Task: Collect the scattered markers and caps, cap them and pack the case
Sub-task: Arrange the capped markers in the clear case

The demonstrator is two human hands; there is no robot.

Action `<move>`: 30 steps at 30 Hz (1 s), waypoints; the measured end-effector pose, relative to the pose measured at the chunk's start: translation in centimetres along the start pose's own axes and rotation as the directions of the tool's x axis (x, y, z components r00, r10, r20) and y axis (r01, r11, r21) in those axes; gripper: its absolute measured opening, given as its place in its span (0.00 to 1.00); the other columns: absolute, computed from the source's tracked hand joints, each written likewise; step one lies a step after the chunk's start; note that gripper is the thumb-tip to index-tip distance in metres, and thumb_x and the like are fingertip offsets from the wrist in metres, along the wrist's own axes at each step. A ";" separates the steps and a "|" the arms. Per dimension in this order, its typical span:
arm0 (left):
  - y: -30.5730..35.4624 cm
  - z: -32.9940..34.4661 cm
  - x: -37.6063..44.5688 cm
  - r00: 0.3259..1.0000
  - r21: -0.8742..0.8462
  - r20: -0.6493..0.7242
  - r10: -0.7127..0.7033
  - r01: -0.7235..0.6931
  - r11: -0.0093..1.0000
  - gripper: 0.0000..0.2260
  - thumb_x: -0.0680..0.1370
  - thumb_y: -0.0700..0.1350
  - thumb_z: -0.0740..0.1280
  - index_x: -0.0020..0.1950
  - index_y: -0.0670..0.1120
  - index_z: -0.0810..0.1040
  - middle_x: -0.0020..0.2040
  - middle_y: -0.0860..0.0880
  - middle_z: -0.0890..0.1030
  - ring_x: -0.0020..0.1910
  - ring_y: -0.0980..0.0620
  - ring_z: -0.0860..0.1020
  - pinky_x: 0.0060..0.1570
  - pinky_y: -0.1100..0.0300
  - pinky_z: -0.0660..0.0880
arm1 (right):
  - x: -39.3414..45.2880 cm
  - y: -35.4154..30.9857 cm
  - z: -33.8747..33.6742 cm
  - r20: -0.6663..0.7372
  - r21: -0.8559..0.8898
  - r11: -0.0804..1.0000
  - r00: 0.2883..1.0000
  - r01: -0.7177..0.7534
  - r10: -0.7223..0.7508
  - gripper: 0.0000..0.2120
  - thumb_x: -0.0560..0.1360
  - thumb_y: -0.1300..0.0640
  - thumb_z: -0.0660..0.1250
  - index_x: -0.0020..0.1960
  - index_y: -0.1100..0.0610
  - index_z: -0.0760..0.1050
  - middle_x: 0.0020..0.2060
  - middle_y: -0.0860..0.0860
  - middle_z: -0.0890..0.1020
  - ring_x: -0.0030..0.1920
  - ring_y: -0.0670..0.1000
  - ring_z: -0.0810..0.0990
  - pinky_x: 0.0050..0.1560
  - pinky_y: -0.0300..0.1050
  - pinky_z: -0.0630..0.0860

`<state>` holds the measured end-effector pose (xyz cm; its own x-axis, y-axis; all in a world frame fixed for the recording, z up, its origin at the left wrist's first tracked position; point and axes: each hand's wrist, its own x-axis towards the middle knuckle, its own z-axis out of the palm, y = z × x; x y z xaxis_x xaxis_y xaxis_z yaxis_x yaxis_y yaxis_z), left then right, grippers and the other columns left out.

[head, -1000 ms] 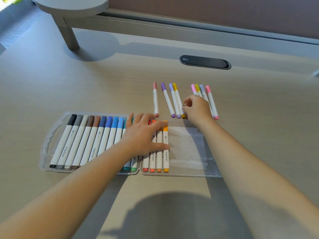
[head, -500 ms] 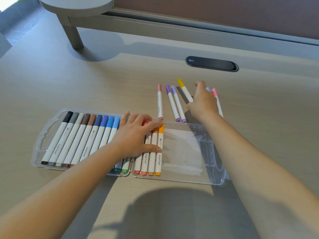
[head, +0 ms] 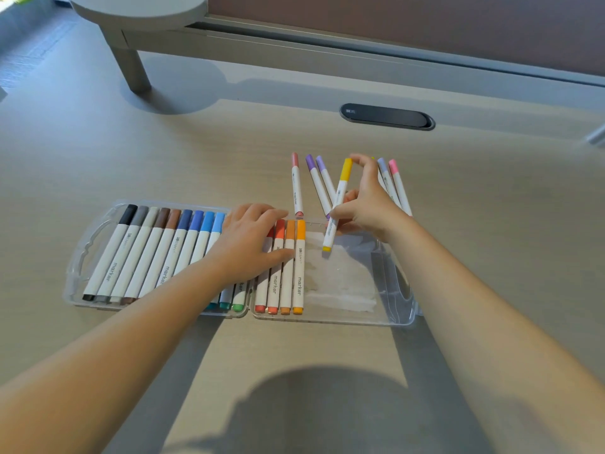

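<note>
Both hands work over the clear marker case [head: 78, 257] lying open on the desk [head: 98, 152]. Left hand [head: 248, 239] lies flat with fingers extended across the row of markers packed in the case, beside the orange marker [head: 299, 267]. Right hand [head: 366, 204] pinches the capped yellow marker [head: 339, 201], holding it tilted above the case's far edge. Behind it on the desk lie a pink marker [head: 296, 185], two purple markers [head: 319, 185] and more partly hidden by the hand.
</note>
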<state>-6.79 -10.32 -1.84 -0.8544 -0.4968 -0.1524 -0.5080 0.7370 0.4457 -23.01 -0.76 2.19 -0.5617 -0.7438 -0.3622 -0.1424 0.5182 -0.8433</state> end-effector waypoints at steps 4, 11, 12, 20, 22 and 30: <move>0.0 -0.1 -0.5 1.000 -0.003 -0.018 -0.006 0.006 1.000 0.27 0.74 0.54 0.65 0.71 0.51 0.62 0.70 0.50 0.64 0.71 0.49 0.57 0.70 0.50 0.54 | -1.0 0.3 0.5 0.086 0.024 0.999 0.996 -0.039 0.037 0.27 0.73 0.69 0.65 0.63 0.51 0.57 0.40 0.57 0.76 0.34 0.51 0.79 0.32 0.40 0.81; 0.2 -0.6 -1.5 1.000 -0.013 -0.017 -0.024 0.023 1.000 0.25 0.75 0.52 0.64 0.71 0.51 0.63 0.70 0.50 0.64 0.71 0.50 0.57 0.69 0.51 0.56 | -2.0 0.9 2.5 0.171 -0.055 0.998 0.985 -0.010 0.019 0.18 0.73 0.67 0.66 0.55 0.53 0.62 0.41 0.56 0.79 0.41 0.53 0.80 0.31 0.36 0.76; 0.2 -0.6 -1.7 1.000 -0.014 -0.014 -0.025 0.025 1.000 0.25 0.76 0.52 0.64 0.71 0.52 0.63 0.70 0.50 0.64 0.71 0.50 0.57 0.69 0.51 0.56 | -2.0 0.9 2.7 0.168 -0.049 0.999 0.986 -0.012 0.020 0.17 0.73 0.68 0.66 0.54 0.54 0.63 0.40 0.55 0.79 0.42 0.52 0.80 0.31 0.36 0.77; 0.4 -0.3 -1.8 1.000 -0.006 0.001 -0.006 0.006 1.000 0.25 0.75 0.53 0.64 0.70 0.53 0.62 0.70 0.51 0.64 0.71 0.50 0.57 0.70 0.51 0.55 | -1.7 1.6 2.3 0.019 -0.076 0.997 1.000 -0.021 0.023 0.14 0.72 0.70 0.66 0.57 0.63 0.71 0.36 0.51 0.72 0.34 0.48 0.77 0.36 0.40 0.80; 0.6 -0.2 -1.6 1.000 0.006 0.009 0.003 -0.003 1.000 0.25 0.75 0.54 0.64 0.70 0.54 0.62 0.70 0.51 0.63 0.72 0.50 0.56 0.70 0.50 0.54 | -1.6 1.9 1.9 -0.037 -0.090 0.996 0.999 -0.013 0.010 0.13 0.73 0.69 0.65 0.57 0.63 0.72 0.38 0.51 0.72 0.34 0.47 0.77 0.35 0.37 0.80; 1.8 0.8 -0.5 0.991 0.118 0.125 0.041 -0.056 0.991 0.30 0.73 0.63 0.62 0.72 0.61 0.56 0.76 0.50 0.51 0.75 0.45 0.44 0.72 0.46 0.43 | -1.5 3.8 -0.7 -0.284 -0.359 0.933 0.956 -0.035 -0.074 0.11 0.76 0.66 0.61 0.57 0.60 0.75 0.49 0.54 0.77 0.46 0.49 0.72 0.46 0.39 0.68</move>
<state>-7.39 -8.44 -1.65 -0.8815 -0.4051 -0.2426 -0.4687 0.8127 0.3461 -23.32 2.64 -0.21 -0.7582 -0.6293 -0.1709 -0.4057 0.6605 -0.6318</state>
